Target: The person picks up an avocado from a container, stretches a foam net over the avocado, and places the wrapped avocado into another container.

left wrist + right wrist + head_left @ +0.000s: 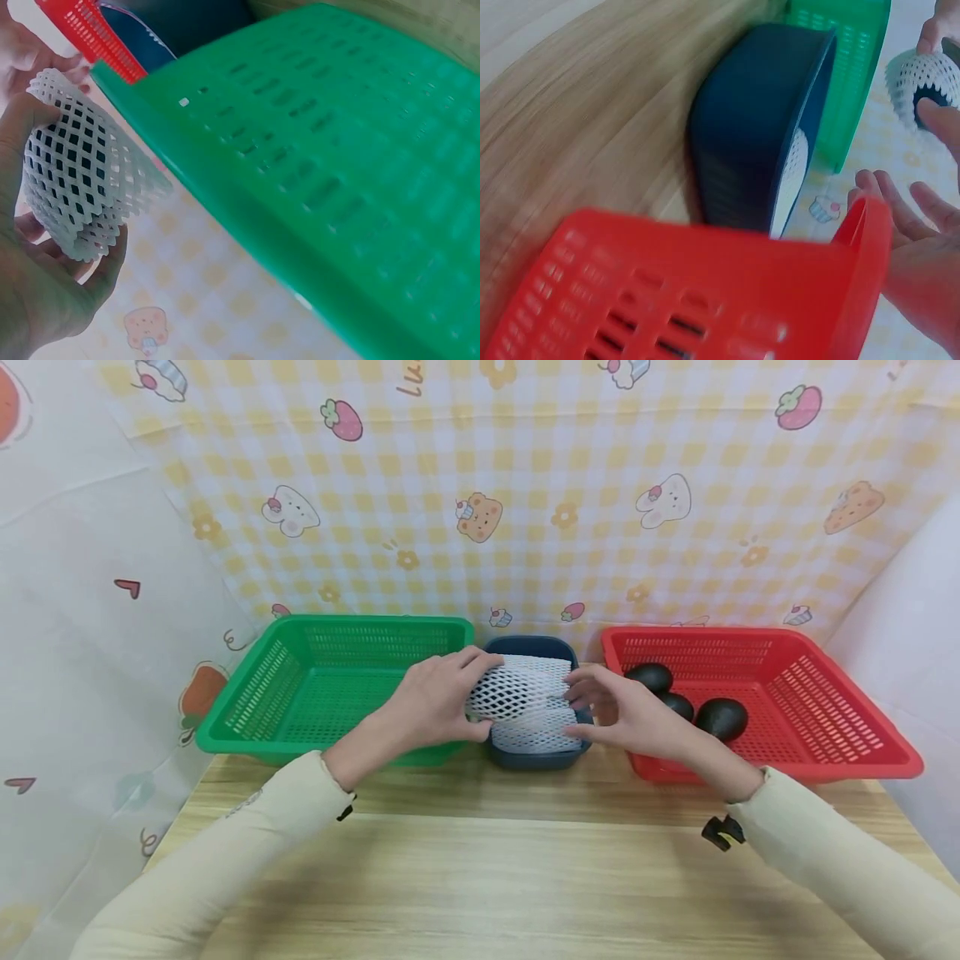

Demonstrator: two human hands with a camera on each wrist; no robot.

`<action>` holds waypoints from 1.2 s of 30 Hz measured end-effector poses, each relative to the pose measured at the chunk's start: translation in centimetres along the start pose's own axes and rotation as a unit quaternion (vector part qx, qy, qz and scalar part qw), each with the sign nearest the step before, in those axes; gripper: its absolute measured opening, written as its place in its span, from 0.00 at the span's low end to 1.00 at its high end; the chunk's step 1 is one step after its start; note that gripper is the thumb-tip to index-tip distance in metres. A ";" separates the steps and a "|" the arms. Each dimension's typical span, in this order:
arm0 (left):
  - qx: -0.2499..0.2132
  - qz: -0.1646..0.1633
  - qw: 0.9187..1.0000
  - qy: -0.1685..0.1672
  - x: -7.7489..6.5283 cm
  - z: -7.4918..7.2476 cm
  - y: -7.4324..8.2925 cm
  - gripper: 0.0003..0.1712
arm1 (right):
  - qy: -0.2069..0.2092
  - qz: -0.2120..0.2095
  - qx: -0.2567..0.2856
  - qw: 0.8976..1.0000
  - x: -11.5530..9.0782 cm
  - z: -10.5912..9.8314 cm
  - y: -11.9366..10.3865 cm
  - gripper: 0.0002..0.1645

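Note:
My left hand (442,693) grips an avocado in a white foam net sleeve (500,694), its dark skin showing through the mesh. In the left wrist view the thumb lies over the sleeved avocado (71,161) and the fingers curl beneath. My right hand (633,710) is spread beside the sleeve's right end. From the right wrist view, its thumb (941,124) overlaps the sleeve's opening, where dark skin shows; contact is unclear. Below the hands, a dark blue bin (534,761) contains more white foam net sleeves (551,739).
To the left stands a green basket (255,745). A red basket (817,768) on the right holds several dark avocados (722,719) along its left side. All stand on a wooden table (525,877) against a checked cloth backdrop (525,468).

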State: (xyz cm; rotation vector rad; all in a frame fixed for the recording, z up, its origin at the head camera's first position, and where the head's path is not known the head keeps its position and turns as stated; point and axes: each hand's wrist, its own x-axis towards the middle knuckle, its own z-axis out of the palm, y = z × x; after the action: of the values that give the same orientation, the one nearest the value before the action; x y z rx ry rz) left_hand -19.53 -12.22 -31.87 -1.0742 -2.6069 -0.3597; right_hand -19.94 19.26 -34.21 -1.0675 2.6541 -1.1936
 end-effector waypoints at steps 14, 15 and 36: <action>0.018 -0.052 0.998 0.002 -2.2 -1.7 -2.7 0.41 | 0.018 0.049 -0.106 0.993 -2.3 -2.8 1.2 0.29; 0.018 -0.057 0.998 0.000 -2.3 -1.9 -2.8 0.41 | 0.016 0.057 -0.109 0.992 -2.5 -2.9 1.3 0.29; 0.042 -0.095 0.994 -0.043 -5.8 -3.6 -6.2 0.41 | -0.059 0.107 -0.145 0.982 -4.2 -4.2 0.9 0.29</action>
State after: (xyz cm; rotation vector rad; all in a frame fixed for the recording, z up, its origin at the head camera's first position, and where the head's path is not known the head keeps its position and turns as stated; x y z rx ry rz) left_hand -19.44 -21.44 -31.39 -0.8354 -2.7829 -0.2478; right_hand -18.47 24.96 -32.78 -0.8224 2.8167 -0.6999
